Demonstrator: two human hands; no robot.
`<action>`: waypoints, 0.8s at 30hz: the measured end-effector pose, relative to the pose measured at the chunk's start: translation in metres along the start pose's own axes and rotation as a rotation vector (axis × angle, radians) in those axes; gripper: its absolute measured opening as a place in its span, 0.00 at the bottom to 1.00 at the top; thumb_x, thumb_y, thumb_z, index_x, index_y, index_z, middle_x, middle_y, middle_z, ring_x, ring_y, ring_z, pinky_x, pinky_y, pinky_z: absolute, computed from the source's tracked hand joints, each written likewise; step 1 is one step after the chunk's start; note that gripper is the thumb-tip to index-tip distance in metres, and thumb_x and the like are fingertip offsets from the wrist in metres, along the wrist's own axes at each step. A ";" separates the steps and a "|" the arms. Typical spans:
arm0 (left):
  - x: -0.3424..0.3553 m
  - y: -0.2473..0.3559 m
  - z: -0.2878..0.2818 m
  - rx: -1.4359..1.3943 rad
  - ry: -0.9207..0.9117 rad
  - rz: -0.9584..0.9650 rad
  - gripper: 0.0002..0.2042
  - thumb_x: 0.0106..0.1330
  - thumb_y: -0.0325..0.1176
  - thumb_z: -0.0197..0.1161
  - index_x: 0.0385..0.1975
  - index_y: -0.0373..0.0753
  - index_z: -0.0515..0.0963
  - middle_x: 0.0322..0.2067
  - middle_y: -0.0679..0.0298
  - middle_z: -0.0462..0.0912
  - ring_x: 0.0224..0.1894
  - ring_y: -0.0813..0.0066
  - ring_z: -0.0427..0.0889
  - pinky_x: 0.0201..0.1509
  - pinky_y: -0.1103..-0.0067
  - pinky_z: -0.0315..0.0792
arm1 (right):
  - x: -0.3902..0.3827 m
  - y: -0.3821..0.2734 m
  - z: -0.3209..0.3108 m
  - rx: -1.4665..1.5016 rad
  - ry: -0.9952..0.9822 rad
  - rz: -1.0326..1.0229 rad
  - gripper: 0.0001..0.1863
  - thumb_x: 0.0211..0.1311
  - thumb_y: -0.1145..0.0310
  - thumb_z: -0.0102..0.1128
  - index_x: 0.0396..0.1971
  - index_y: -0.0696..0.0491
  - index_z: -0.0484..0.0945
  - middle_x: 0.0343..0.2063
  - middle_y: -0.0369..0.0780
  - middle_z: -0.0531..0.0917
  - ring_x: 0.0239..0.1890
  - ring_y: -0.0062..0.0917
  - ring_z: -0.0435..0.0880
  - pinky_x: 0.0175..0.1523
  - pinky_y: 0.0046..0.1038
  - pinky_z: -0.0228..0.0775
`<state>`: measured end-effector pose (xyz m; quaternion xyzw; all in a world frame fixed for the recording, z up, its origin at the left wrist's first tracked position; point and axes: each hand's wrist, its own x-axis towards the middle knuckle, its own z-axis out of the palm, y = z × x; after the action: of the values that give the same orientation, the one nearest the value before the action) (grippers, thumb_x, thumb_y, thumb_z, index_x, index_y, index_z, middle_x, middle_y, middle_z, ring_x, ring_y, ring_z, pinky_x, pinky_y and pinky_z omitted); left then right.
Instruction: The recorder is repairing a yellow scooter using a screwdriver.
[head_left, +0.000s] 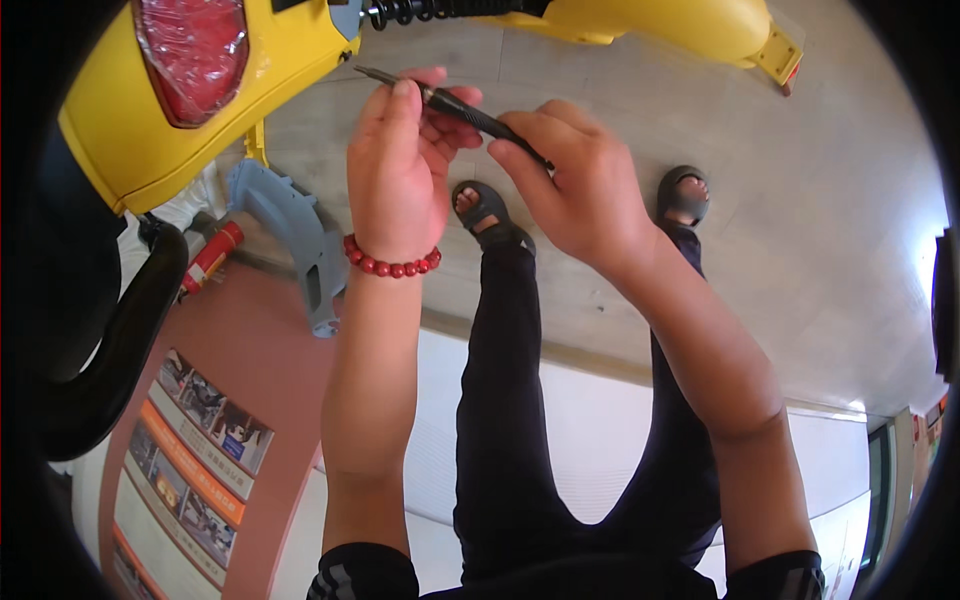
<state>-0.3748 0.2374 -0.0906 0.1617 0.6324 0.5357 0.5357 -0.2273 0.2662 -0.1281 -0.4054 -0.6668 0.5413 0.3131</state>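
A thin black screwdriver-like tool (pixel 462 107) is held between both hands, its metal tip pointing up-left toward the yellow scooter body (pixel 290 60). My left hand (pixel 395 165), with a red bead bracelet at the wrist, pinches the tool near its tip. My right hand (pixel 575 185) grips the handle end. Both hands hover above the grey floor, just below the scooter's red tail light (pixel 192 50).
A grey plastic panel (pixel 290 230) and a red canister (pixel 212 255) lie on the floor at left, beside a black curved tube (pixel 120 340). My legs in black trousers and sandals (pixel 485 208) stand below. A poster board (pixel 185 450) is at lower left.
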 end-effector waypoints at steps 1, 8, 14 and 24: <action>0.002 0.002 -0.002 0.005 -0.006 -0.006 0.13 0.69 0.37 0.44 0.42 0.34 0.70 0.33 0.54 0.79 0.29 0.75 0.76 0.36 0.78 0.73 | 0.001 0.002 0.006 -0.007 0.024 -0.016 0.06 0.51 0.70 0.60 0.27 0.56 0.76 0.19 0.42 0.72 0.25 0.39 0.73 0.31 0.36 0.65; 0.010 0.003 -0.012 0.077 -0.049 -0.033 0.14 0.70 0.37 0.43 0.42 0.33 0.70 0.33 0.54 0.79 0.30 0.75 0.77 0.37 0.78 0.73 | -0.002 0.006 0.020 -0.007 0.071 0.023 0.07 0.48 0.70 0.62 0.27 0.56 0.76 0.20 0.42 0.74 0.25 0.39 0.73 0.31 0.35 0.66; 0.011 0.001 -0.014 0.062 -0.030 -0.062 0.14 0.70 0.37 0.43 0.42 0.33 0.70 0.34 0.53 0.79 0.30 0.75 0.77 0.37 0.78 0.73 | -0.004 0.013 0.026 0.029 0.099 0.006 0.07 0.48 0.70 0.61 0.27 0.55 0.77 0.20 0.41 0.74 0.24 0.39 0.73 0.31 0.35 0.66; 0.014 0.004 -0.024 0.053 -0.069 -0.061 0.14 0.69 0.37 0.44 0.43 0.33 0.70 0.34 0.53 0.79 0.31 0.74 0.77 0.38 0.77 0.73 | -0.001 0.011 0.030 -0.001 0.099 -0.020 0.07 0.48 0.70 0.61 0.27 0.55 0.76 0.20 0.41 0.73 0.24 0.39 0.73 0.31 0.35 0.66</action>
<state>-0.4017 0.2376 -0.0975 0.1748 0.6323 0.4961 0.5687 -0.2500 0.2525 -0.1452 -0.4251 -0.6547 0.5171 0.3511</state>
